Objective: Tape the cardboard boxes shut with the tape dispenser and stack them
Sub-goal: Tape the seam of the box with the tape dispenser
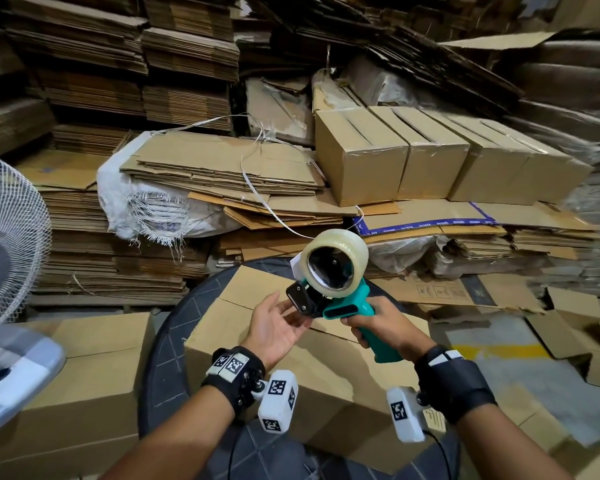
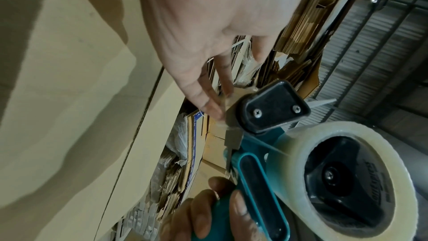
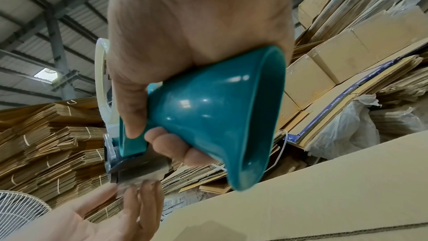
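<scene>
Item, tape dispenser [image 1: 340, 303]: teal body, clear roll [image 1: 333, 259] mounted, held in the air above the cardboard box [image 1: 326, 368] on the dark round table [image 1: 174, 341]. Our right hand [image 1: 371, 329] wraps the handle, fingers curled round it, thumb along the side.

Item, left hand [image 1: 274, 327]: palm up, fingers straight and slightly spread, fingertips [image 2: 213, 109] at the black blade end, touching the loose tape tail. We cannot tell whether the tail is stuck to them.

Item, step in hand, as we judge it: freeing the tape end before the seam is taped. To do it well, we keep our fingers on the tail and off the toothed blade, draw out only a short lead, keep it flat and untwisted, and keep the dispenser steady by its handle.

Item, views compared. The head view alone gives the box's place on the table, a row of finished boxes [image 1: 430, 157] behind, and a fan [image 1: 4, 216] at left. The left wrist view alone gives the fingertip contact at the blade guard and its two screws. The right wrist view alone gives the grip from beneath the handle and the roller edge above our left fingers.
</scene>
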Available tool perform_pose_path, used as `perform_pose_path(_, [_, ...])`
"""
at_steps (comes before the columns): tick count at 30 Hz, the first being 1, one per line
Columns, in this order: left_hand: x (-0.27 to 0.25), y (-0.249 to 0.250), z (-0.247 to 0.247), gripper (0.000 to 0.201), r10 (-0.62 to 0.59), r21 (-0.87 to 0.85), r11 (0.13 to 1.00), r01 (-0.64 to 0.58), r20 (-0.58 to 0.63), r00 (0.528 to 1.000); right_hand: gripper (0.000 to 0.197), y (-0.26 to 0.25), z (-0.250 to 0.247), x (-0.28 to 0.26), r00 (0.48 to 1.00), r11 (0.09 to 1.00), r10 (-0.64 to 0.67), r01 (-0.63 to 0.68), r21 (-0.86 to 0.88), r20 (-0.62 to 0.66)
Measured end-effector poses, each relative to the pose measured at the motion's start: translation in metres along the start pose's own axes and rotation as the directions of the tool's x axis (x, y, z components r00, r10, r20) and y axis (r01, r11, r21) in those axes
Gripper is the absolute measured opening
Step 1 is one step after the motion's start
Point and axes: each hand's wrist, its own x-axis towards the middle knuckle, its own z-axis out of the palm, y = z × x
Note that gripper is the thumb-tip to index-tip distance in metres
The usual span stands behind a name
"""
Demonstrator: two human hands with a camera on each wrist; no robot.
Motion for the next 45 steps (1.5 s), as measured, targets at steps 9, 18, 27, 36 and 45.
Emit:
perform_pose_path(9, [0.014,-0.016,-0.002,0.011,0.066,0.051,0.997,-0.062,-0.067,0.996,0.016,0.012,-0.006,-0.004,1.0,1.0,0.012,-0.012,0.023,0.014])
perform_pose_path(18, [0.021,-0.043,0.001,0.049,0.085,0.085,0.993,-0.082,-0.03,0.996,0.013,0.033,-0.036,-0.012,0.998,1.0,0.012,-0.013,0.02,0.057])
perform_pose_path(27, [0.021,-0.084,0.03,0.017,0.146,0.336,0.938,-0.085,-0.161,0.976,0.017,0.05,-0.09,-0.014,0.986,1.0,-0.024,0.024,0.004,0.164])
perform_pose_path(36, [0.02,-0.075,0.041,0.019,0.365,0.727,0.677,-0.116,-0.195,0.91,0.02,0.061,-0.107,-0.003,0.959,0.997,-0.062,0.07,-0.018,0.275])
perform_pose_path(45, [-0.005,0.048,0.016,0.023,0.481,0.889,0.457,-0.029,-0.219,0.849,0.015,0.02,-0.035,0.023,0.954,0.982,-0.157,0.178,-0.061,0.255])
